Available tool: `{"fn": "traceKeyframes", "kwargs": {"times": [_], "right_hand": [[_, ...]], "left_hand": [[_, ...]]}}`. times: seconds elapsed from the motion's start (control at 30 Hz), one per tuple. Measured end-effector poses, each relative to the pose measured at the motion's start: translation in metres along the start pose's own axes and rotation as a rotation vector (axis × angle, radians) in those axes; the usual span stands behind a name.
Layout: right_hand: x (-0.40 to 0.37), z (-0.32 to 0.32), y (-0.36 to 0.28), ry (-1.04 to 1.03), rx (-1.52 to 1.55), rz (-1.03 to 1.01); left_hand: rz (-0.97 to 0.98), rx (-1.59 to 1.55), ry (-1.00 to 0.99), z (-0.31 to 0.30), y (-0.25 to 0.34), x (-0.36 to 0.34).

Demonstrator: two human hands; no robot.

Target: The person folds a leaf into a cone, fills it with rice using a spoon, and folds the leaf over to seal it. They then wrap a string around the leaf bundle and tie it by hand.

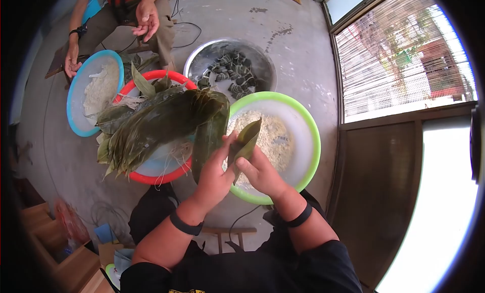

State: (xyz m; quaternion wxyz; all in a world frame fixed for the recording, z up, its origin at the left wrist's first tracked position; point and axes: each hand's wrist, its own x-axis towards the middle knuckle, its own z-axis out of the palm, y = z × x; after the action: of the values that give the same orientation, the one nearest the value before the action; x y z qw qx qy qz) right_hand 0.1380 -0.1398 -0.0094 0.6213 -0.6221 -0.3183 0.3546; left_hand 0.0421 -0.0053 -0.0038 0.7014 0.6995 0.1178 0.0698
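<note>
Both of my hands hold one green leaf (246, 141), folded into a pointed shape, above the green-rimmed basin (314, 141) of pale grains (273, 136). My left hand (218, 174) grips its left side, and my right hand (262, 174) presses it from the right with the thumb in front. To the left, a large pile of long wet leaves (161, 121) lies across the red-rimmed basin (146, 179), with thin pale strings (179, 154) hanging over the rim. Inside the green-rimmed basin, a dark-marked item lies partly among the grains.
Behind stands a metal basin (197, 58) of dark wrapped bundles (235, 73). At the upper left, another person (146, 18) sits beside a blue-rimmed basin (75, 114) of white grains. Cables run over the floor. A screened window and door (376, 177) are on the right.
</note>
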Motion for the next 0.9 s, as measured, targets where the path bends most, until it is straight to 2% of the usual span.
{"fn": "traceKeyframes", "kwargs": {"times": [0.33, 0.5, 0.6, 0.7, 0.83, 0.9], "right_hand": [[0.001, -0.001, -0.002, -0.016, 0.107, 0.070], [0.001, 0.005, 0.003, 0.091, 0.212, 0.213], [0.002, 0.011, 0.003, 0.170, 0.358, 0.243], [0.005, 0.012, -0.004, 0.193, 0.456, 0.242], [0.004, 0.011, 0.005, 0.324, 0.527, 0.308], [0.007, 0.007, 0.002, 0.316, 0.592, 0.287]], "left_hand": [[0.159, 0.344, 0.035, 0.001, 0.003, 0.001], [0.177, 0.407, 0.061, 0.003, 0.001, 0.001], [-0.013, 0.153, 0.098, 0.009, 0.006, 0.000], [-0.020, -0.032, 0.116, 0.009, -0.006, 0.001], [-0.004, -0.194, 0.049, 0.009, -0.009, 0.001], [-0.024, -0.321, 0.019, 0.011, -0.007, -0.002]]}}
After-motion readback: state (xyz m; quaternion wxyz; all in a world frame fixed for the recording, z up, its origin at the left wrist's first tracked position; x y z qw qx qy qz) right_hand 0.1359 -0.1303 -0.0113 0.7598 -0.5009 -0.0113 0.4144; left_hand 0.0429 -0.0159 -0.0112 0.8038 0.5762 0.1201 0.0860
